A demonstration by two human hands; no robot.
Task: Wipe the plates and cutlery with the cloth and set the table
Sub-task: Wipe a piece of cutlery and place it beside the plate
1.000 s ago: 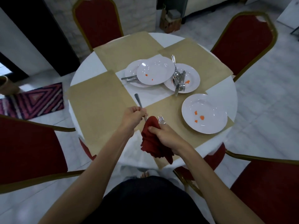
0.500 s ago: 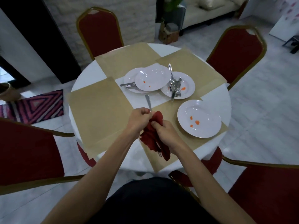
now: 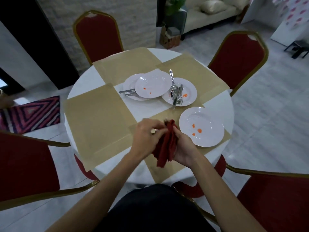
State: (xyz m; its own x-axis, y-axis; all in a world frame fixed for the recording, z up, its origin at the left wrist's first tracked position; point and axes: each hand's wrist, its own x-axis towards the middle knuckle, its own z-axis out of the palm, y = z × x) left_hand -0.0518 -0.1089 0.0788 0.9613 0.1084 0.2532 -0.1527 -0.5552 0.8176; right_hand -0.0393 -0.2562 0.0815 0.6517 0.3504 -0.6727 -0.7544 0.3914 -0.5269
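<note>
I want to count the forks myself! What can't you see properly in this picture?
- Head view: the cutlery piece being wiped is wrapped in the red cloth and blurred; fork or spoon, unclear.
- Head view: the cutlery pile on the middle plate overlaps, too tangled to count.
- Head view: the top plate covers half the back plate and the ends of the cutlery beneath.

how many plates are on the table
4: near-right plate by the table edge, cutlery plate mid-table, top plate overlapping bottom plate left of it. More could hide beneath.
</note>
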